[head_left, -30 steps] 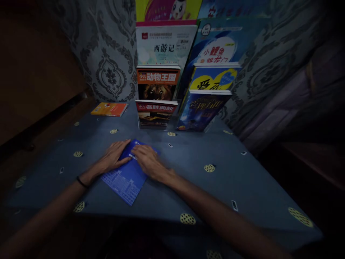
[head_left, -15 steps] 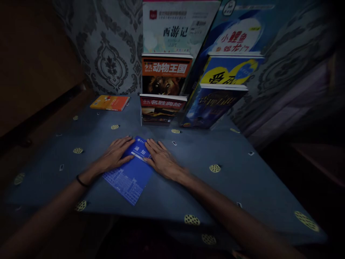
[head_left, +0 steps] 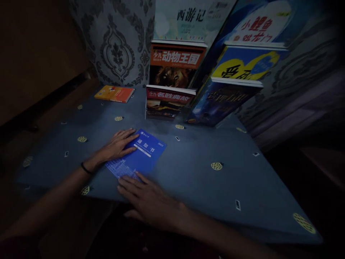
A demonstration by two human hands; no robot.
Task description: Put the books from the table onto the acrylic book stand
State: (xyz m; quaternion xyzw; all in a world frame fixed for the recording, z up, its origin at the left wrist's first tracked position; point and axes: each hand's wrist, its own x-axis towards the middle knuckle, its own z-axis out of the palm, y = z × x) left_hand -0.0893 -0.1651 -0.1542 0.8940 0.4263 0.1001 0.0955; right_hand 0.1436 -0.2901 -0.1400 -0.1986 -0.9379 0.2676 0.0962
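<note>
A blue booklet with white Chinese lettering and a line drawing of buildings lies flat and slanted on the table. My left hand rests over its left edge, fingers stretched out and palm down. At the lower corner, near the table's front edge, my right hand has its fingers extended. Its fingertips overlap the booklet's bottom part and cover that corner; the thumb hangs at the front edge. Neither hand is wrapped round anything.
An orange book lies at the back left of the patterned tablecloth. Several books, among them one with a lion cover and a dark blue one, stand in tiers at the back. Patterned wallpaper is behind.
My right hand has left the booklet's upper right side and moved down toward me to its lower corner, uncovering the title and year. My left hand stays on the left edge.
</note>
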